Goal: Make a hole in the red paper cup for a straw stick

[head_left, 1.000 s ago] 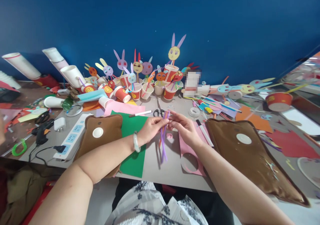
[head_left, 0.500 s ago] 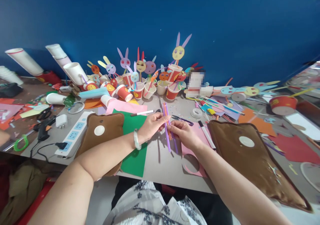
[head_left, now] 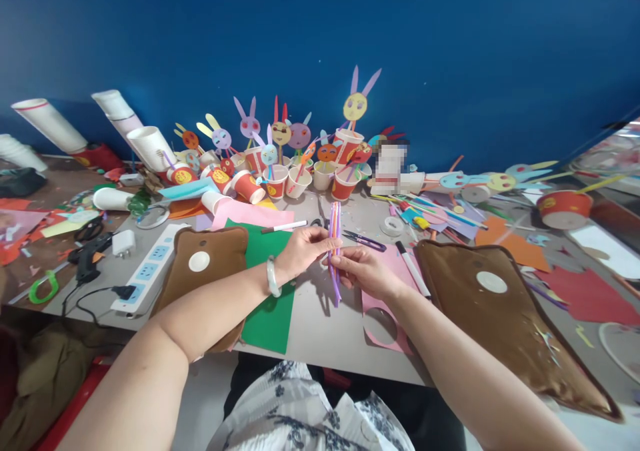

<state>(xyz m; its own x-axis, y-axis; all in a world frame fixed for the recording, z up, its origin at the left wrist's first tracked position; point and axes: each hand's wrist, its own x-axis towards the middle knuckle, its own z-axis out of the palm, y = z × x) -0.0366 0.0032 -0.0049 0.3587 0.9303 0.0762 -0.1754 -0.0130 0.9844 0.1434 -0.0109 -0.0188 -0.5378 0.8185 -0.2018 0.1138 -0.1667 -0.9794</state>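
Observation:
Both hands grip one slim bundle of purple and orange straws [head_left: 337, 293], raised over the grey table [head_left: 315, 334]. My left hand [head_left: 306, 251], with a pale bangle at the wrist, pinches the upper part from the left. From the right, my right hand [head_left: 363, 269] closes its thumb and fingers on the bundle lower down. Beneath and left of the straws lies green paper [head_left: 270, 311]; right of them is pink paper [head_left: 375, 304] with a round hole. Small dark-handled snips [head_left: 365, 240] and a marker [head_left: 413, 269] lie beyond and beside my right hand.
Brown cushion-like warmers [head_left: 210, 257] flank my arms. A power strip [head_left: 150, 271] and glue gun [head_left: 90, 257] are at left. Red paper cups [head_left: 345, 183] with paper rabbit heads stand along the blue wall. Coloured straws [head_left: 440, 211] and paper scraps lie at right.
The straws, splayed apart before, are now gathered side by side into a tighter, more upright bundle. My right hand has shifted slightly left against them.

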